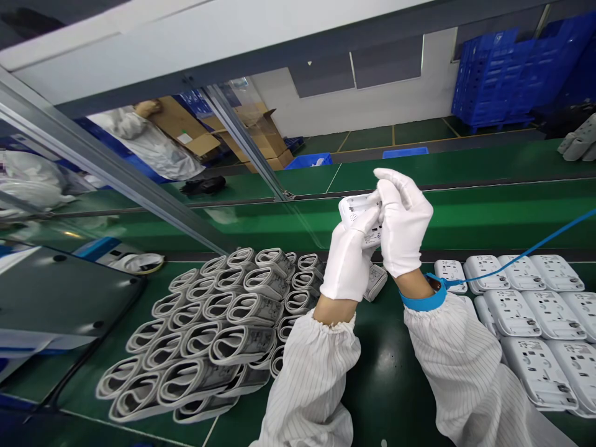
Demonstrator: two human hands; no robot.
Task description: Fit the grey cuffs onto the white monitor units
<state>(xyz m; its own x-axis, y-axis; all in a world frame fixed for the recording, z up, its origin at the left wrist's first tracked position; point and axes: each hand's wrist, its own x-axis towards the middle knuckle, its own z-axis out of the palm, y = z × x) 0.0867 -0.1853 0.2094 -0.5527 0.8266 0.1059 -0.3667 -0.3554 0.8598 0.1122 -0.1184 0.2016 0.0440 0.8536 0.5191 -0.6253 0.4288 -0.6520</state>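
Both my gloved hands are raised over the green bench around a white blood pressure monitor (354,205), its underside with small holes and a printed label towards me. My left hand (350,257) grips it from below, thumb across its face. Over its right end, my right hand (404,217) is closed with bent fingers; its fingertips meet the monitor beside my left thumb, and that end is hidden. A blue wrist strap (424,302) with a cord is on my right wrist. Below and left of my hands lie several rolled grey cuffs (242,341); one more cuff (375,280) lies behind my left wrist.
Rows of similar white monitors (514,313) lie at the right, underside up. The blue cord (526,249) runs above them. A metal post (246,143) and clear panel stand ahead. Beyond, a co-worker's sleeve (135,127) shows near cardboard boxes (265,136) and blue crates (493,81).
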